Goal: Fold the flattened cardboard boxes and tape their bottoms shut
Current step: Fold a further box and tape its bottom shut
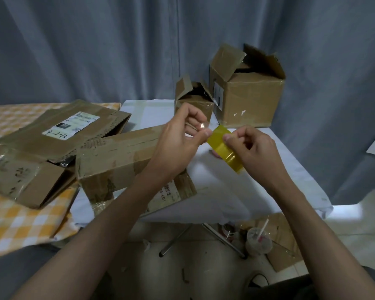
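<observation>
Above the white table (pixel 225 191) I hold a roll of yellow tape (pixel 222 146) between both hands. My right hand (pixel 256 146) grips the roll with curled fingers and the thumb on its outer face. My left hand (pixel 180 137) pinches the roll's upper left edge with thumb and fingertips. A folded cardboard box (pixel 115 156) lies on its side on the table under my left forearm. Two upright boxes with open top flaps stand at the back, a small one (pixel 193 102) and a large one (pixel 249 98).
Flattened boxes (pixel 59 131) are piled at the left on an orange checked cloth (pixel 15 221). A grey curtain hangs behind. On the floor under the table sit a plastic cup with a straw (pixel 258 241) and a sheet of cardboard (pixel 286 247).
</observation>
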### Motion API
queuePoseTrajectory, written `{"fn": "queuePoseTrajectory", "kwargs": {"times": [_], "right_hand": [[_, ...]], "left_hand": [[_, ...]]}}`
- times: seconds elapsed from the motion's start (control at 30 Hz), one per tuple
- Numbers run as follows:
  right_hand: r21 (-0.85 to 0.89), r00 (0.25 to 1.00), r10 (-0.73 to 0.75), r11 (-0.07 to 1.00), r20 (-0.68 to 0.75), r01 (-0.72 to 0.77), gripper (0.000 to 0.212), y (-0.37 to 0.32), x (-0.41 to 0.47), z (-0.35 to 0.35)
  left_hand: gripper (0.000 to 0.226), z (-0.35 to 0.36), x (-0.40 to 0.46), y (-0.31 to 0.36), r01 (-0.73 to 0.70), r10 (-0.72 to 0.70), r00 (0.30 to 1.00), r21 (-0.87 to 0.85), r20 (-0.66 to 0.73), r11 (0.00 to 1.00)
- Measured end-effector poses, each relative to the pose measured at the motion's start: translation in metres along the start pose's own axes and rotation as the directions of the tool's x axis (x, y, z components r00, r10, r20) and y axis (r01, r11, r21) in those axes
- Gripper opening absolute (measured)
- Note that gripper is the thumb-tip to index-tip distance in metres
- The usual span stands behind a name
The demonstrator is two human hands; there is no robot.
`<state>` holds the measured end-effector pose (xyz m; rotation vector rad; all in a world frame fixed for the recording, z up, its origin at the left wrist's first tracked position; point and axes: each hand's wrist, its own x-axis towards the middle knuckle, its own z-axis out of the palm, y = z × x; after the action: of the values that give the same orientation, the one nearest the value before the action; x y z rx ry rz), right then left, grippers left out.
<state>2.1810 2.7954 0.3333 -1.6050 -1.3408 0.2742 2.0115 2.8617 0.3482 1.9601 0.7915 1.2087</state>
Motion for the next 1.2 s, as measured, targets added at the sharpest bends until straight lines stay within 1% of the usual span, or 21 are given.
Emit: {"fn": "queuePoseTrajectory", "kwargs": {"times": [0.07,0.13,0.2,0.23,0.3,0.37,0.47,0.5,0.53,0.6,0.67,0.73,0.77,0.8,0.93,0.97,1.07,1.13,1.2], "right_hand": [[0.031,0.996,0.069,0.997,0.057,-0.071,0.033,-0.004,-0.001,0.0],[0.04,0.988,0.128,0.99,0.091,-0.132,0.044,-0.005,0.001,-0.002],[0.182,0.975,0.159,0.965,0.157,-0.187,0.052,-0.01,0.0,-0.009],[0.272,0.966,0.165,0.938,0.2,-0.216,0.05,-0.012,0.001,-0.013],[0.42,0.94,0.189,0.857,0.283,-0.299,0.036,-0.013,0.0,-0.019],[0.485,0.915,0.209,0.795,0.345,-0.364,0.023,-0.014,-0.003,-0.022],[0.404,0.891,0.195,0.837,0.409,-0.369,0.026,-0.014,-0.01,-0.018],[0.385,0.886,0.182,0.85,0.426,-0.36,0.023,-0.015,-0.011,-0.015],[0.368,0.884,0.183,0.859,0.43,-0.357,0.019,-0.017,-0.013,-0.013],[0.342,0.885,0.207,0.866,0.418,-0.364,0.023,-0.021,-0.014,-0.007],[0.294,0.885,0.217,0.888,0.411,-0.354,0.026,-0.022,-0.016,-0.007],[0.281,0.892,0.204,0.9,0.404,-0.333,0.041,-0.017,-0.018,-0.009],[0.289,0.891,0.206,0.896,0.404,-0.338,0.048,-0.015,-0.019,-0.01],[0.293,0.89,0.216,0.89,0.402,-0.349,0.049,-0.015,-0.02,-0.011],[0.291,0.879,0.273,0.87,0.39,-0.399,0.026,-0.02,-0.019,-0.002],[0.288,0.875,0.285,0.865,0.392,-0.411,0.023,-0.02,-0.019,0.0],[0.277,0.875,0.273,0.874,0.4,-0.399,0.027,-0.019,-0.023,0.006],[0.279,0.874,0.252,0.879,0.416,-0.386,0.034,-0.017,-0.026,0.011],[0.282,0.873,0.237,0.882,0.426,-0.377,0.035,-0.017,-0.029,0.016]], "left_hand": [[0.018,-0.006,0.008,0.003,0.061,-0.061,0.998,-0.026,-0.005,0.998],[0.018,-0.011,0.021,0.005,0.13,-0.126,0.99,-0.076,0.057,0.989],[0.018,-0.016,0.037,0.007,0.217,-0.195,0.969,-0.154,0.151,0.964],[0.019,-0.019,0.046,0.008,0.265,-0.232,0.954,-0.176,0.189,0.948],[0.019,-0.025,0.062,0.01,0.342,-0.295,0.922,-0.17,0.25,0.924],[0.018,-0.032,0.073,0.01,0.366,-0.32,0.901,-0.116,0.292,0.923],[0.018,-0.046,0.08,0.004,0.368,-0.338,0.882,-0.033,0.33,0.929],[0.018,-0.05,0.079,0.0,0.37,-0.344,0.874,-0.012,0.343,0.929],[0.017,-0.052,0.079,-0.003,0.372,-0.35,0.864,0.01,0.362,0.928],[0.016,-0.053,0.078,-0.01,0.362,-0.353,0.852,0.053,0.386,0.931],[0.014,-0.056,0.083,-0.017,0.339,-0.348,0.873,0.086,0.341,0.937],[0.016,-0.066,0.093,-0.022,0.326,-0.345,0.907,0.119,0.242,0.938],[0.016,-0.072,0.099,-0.024,0.325,-0.348,0.912,0.134,0.216,0.936],[0.016,-0.077,0.104,-0.026,0.325,-0.352,0.911,0.151,0.216,0.934],[0.015,-0.076,0.113,-0.035,0.326,-0.368,0.9,0.2,0.234,0.924],[0.015,-0.073,0.114,-0.039,0.334,-0.38,0.897,0.219,0.224,0.917],[0.018,-0.073,0.117,-0.051,0.359,-0.412,0.891,0.26,0.19,0.897],[0.021,-0.074,0.118,-0.056,0.375,-0.44,0.874,0.29,0.207,0.88],[0.026,-0.074,0.118,-0.058,0.393,-0.459,0.863,0.292,0.21,0.872]]}}
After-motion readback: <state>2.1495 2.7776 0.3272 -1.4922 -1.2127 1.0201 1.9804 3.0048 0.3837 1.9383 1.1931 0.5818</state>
